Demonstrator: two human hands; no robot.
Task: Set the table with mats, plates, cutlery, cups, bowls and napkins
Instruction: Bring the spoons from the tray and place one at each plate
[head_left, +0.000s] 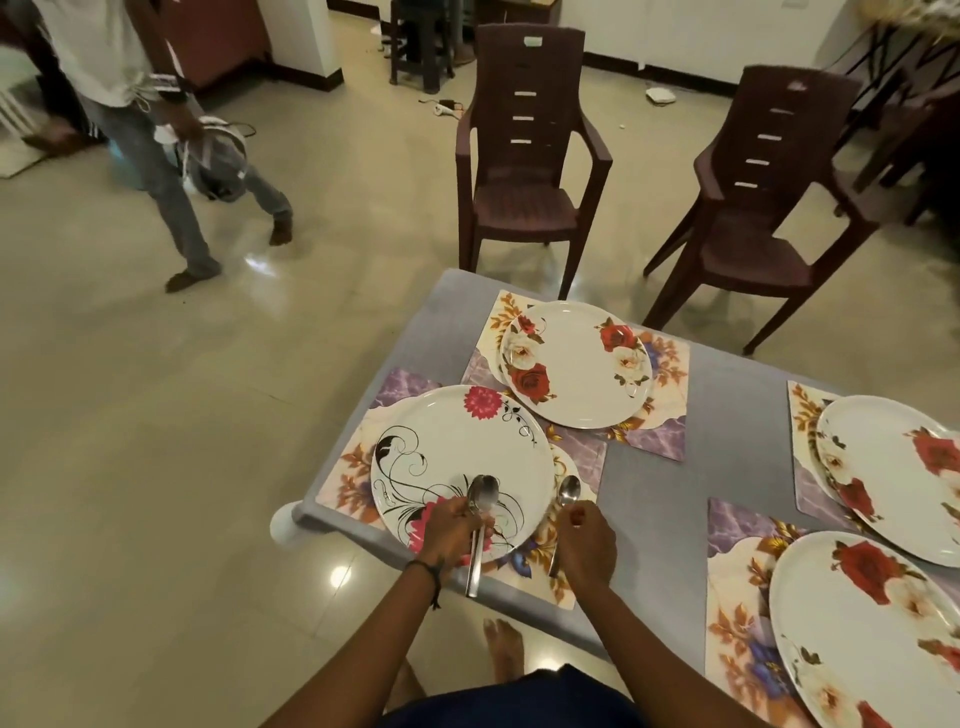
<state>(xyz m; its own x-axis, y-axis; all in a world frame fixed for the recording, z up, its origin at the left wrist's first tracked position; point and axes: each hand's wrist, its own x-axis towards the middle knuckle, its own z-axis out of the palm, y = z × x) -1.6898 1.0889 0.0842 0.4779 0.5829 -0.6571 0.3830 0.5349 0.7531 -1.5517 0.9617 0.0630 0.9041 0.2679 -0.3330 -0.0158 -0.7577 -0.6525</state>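
I read the left hand (449, 535) as curled around a bundle of spoons (482, 501). Their bowls overlap above the near rim of the swirl plate (462, 452), and their handles run back past the table (654, 499) edge; I cannot tell the exact count. The right hand (584, 545) pinches a single spoon (567, 491) by its handle. The bowl of this spoon points away from me and lies just to the right of the swirl plate, over the first mat (348, 478). I cannot tell whether it touches the mat or is held above it. The swirl plate, white with black scrollwork and pink flowers, sits on the first mat at the near left corner of the table. Behind it, a rose plate (576, 364) rests on a second mat (670, 364); the two mats overlap at their adjoining corners. On the right side, a third plate (893, 473) sits on a third mat (802, 410), and a fourth plate (857, 623) sits on a fourth mat (737, 597). Both of these plates are cut off by the frame edge. A grey cloth covers the table. Two brown chairs (524, 156) stand on the tiled floor beyond the far table edge, well apart from it. A second person (130, 104) stands at the upper left, holding a blurred object.
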